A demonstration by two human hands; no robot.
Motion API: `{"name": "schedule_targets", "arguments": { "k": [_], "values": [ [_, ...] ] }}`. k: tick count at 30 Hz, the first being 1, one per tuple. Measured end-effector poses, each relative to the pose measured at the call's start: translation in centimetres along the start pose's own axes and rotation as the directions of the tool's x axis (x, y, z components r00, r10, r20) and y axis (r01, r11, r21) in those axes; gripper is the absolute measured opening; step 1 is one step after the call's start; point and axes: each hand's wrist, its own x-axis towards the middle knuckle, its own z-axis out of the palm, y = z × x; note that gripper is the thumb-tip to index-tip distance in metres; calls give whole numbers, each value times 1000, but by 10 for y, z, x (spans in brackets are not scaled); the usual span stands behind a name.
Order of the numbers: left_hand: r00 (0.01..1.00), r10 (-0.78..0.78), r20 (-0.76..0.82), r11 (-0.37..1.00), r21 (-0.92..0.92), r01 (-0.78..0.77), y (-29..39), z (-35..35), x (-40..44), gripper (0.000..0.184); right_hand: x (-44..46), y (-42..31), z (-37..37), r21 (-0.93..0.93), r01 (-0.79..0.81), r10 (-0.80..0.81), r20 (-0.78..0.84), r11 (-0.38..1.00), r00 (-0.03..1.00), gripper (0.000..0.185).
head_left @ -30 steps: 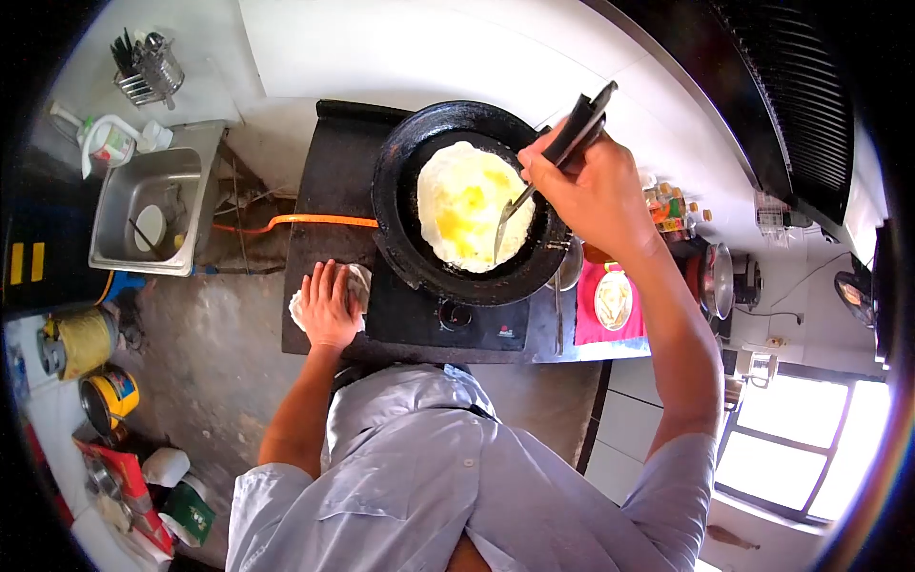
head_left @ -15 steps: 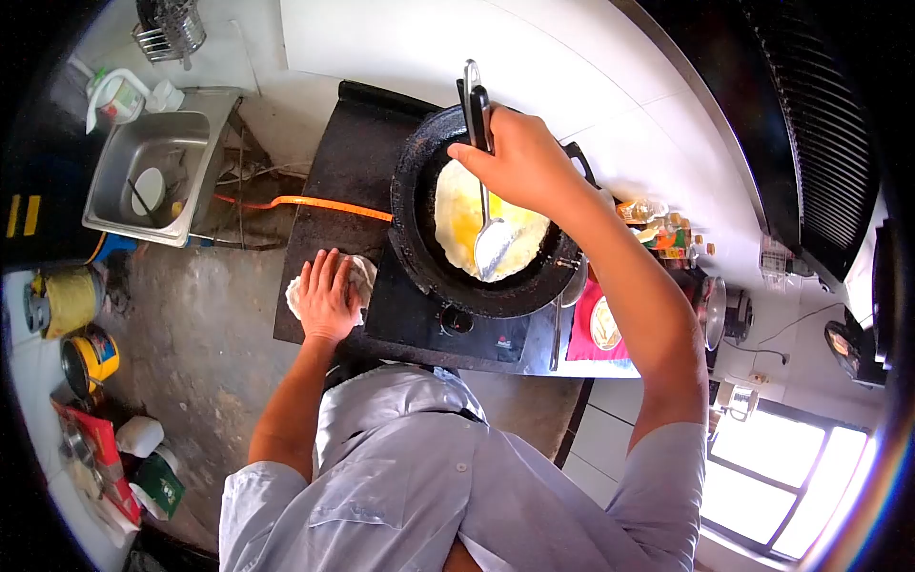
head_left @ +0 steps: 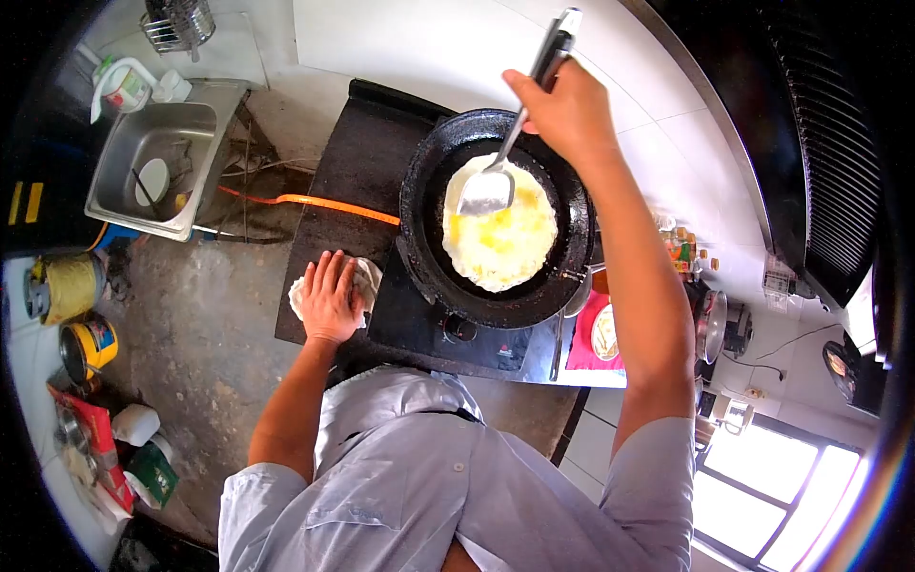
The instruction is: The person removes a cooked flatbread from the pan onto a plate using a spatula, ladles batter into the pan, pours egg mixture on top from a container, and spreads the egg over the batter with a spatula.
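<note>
My right hand (head_left: 575,107) grips the black handle of a metal spatula (head_left: 487,191). Its flat blade lies over the upper left part of a round pale pancake with yellow egg (head_left: 505,238). That pancake rests in a large black pan (head_left: 419,257) on the stove. My left hand (head_left: 330,297) is spread flat on a crumpled white cloth (head_left: 365,281) at the near left of the dark countertop (head_left: 329,210); its fingers lie slightly apart.
An orange hose (head_left: 343,205) runs to the pan's left side. Further left is a metal sink (head_left: 205,143) holding a white bowl (head_left: 152,181). Right of the pan lie a red cloth (head_left: 581,345) with a plate (head_left: 605,334), and bottles (head_left: 682,250) stand behind my right forearm.
The spatula blade has moved from the lower part of the pancake to its upper left, and my right hand has shifted right and up. My left hand stays on the cloth. The view has shifted.
</note>
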Motion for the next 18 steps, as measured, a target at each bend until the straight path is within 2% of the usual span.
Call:
{"name": "schedule_targets", "arguments": {
  "k": [1,2,4,7,10,18],
  "values": [
    [1000,0,-1,1000,-3,0,0,0,1,56,-1,4,-8,19,-29,29,-9,999,1000,47],
    [1000,0,-1,1000,-7,0,1,-1,1,55,-10,-12,-26,34,-128,126,38,991,991,46],
    [1000,-3,0,1000,-7,3,1,-2,0,55,-16,-10,-45,-13,-157,158,60,987,986,42],
    [1000,-5,5,1000,4,5,2,-1,2,54,-30,5,-60,236,-218,181,172,947,968,37],
    [1000,-4,8,1000,12,4,1,0,1,54,-38,19,-50,390,-252,176,222,886,959,41],
    [1000,-7,-9,1000,14,7,3,1,2,54,-27,43,-9,426,-358,299,202,831,933,39]
  ]
}}
